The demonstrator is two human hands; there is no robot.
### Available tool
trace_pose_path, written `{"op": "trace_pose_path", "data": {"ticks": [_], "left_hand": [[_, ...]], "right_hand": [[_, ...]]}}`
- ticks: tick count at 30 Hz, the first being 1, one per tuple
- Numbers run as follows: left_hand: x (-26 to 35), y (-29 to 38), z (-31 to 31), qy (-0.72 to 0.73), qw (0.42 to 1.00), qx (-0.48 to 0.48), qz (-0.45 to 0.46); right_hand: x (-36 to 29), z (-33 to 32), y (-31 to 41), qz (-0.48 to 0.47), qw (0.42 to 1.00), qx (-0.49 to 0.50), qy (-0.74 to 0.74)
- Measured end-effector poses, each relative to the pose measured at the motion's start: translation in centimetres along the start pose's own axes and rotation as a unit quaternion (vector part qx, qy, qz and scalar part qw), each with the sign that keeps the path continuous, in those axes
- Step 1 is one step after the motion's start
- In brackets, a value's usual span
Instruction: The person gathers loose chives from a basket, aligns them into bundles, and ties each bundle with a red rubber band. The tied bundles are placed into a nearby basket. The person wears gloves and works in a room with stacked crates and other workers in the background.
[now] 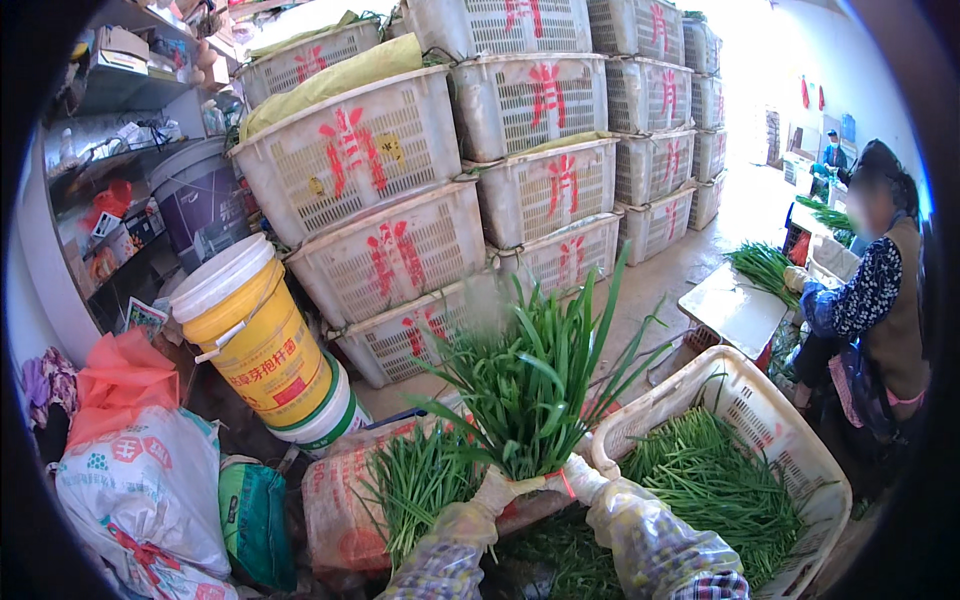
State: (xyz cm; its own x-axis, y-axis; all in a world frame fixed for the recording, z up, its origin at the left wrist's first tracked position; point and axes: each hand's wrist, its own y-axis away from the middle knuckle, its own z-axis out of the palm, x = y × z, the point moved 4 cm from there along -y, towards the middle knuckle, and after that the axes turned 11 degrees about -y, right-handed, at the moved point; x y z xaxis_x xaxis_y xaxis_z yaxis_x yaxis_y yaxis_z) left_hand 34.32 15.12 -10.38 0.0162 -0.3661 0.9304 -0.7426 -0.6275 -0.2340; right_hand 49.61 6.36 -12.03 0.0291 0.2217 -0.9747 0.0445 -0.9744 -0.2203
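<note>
A thick bunch of long green leaves, likely Chinese chives [525, 390], stands upright between my gloved hands, its tips fanned out. My left hand [496, 489] grips the base of the bunch from the left. Across from it, my right hand [585, 478] is at the bunch's right side, by a red tie [565, 483]; its fingers are partly hidden, and I cannot tell how far the tie goes around. More cut chives [427, 476] lie on a woven sack [337, 502] beside my left hand. To the right, a white plastic crate [821, 480] holds a heap of chives [712, 480].
Stacked white crates [397, 251] with red markings form a wall ahead. At left stand a yellow bucket [251, 337], a filled white bag [142, 495] and a green bag [255, 525]. A co-worker [892, 285] handles chives at a small white table [735, 304] on the right.
</note>
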Motion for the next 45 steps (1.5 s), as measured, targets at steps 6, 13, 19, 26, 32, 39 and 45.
{"op": "trace_pose_path", "data": {"ticks": [6,13,19,26,32,39,45], "left_hand": [[3.9,0.8,-1.7,0.146,0.986,0.051,-0.063],[5.6,4.9,1.3,0.273,0.92,0.164,-0.228],[0.6,6.3,3.0,0.088,0.957,0.238,-0.141],[-0.3,6.6,3.1,-0.101,0.943,0.263,-0.176],[1.1,6.7,3.3,-0.131,0.941,0.249,-0.189],[1.6,7.1,2.8,-0.122,0.945,0.23,-0.199],[2.1,7.1,2.2,-0.111,0.944,0.225,-0.216]], "right_hand": [[-11.0,2.3,-1.6,0.038,0.99,-0.011,-0.132],[-10.3,2.8,1.8,0.246,0.956,-0.009,-0.159],[-12.2,2.6,2.2,0.364,0.907,-0.119,0.175],[-13.1,-2.7,-4.0,0.211,0.962,0.15,0.089],[-11.8,-2.2,-13.5,-0.131,0.935,0.137,0.301],[-8.2,-2.6,-15.0,-0.009,0.932,-0.031,0.361],[-8.5,-1.6,-14.2,-0.008,0.87,0.054,0.491]]}}
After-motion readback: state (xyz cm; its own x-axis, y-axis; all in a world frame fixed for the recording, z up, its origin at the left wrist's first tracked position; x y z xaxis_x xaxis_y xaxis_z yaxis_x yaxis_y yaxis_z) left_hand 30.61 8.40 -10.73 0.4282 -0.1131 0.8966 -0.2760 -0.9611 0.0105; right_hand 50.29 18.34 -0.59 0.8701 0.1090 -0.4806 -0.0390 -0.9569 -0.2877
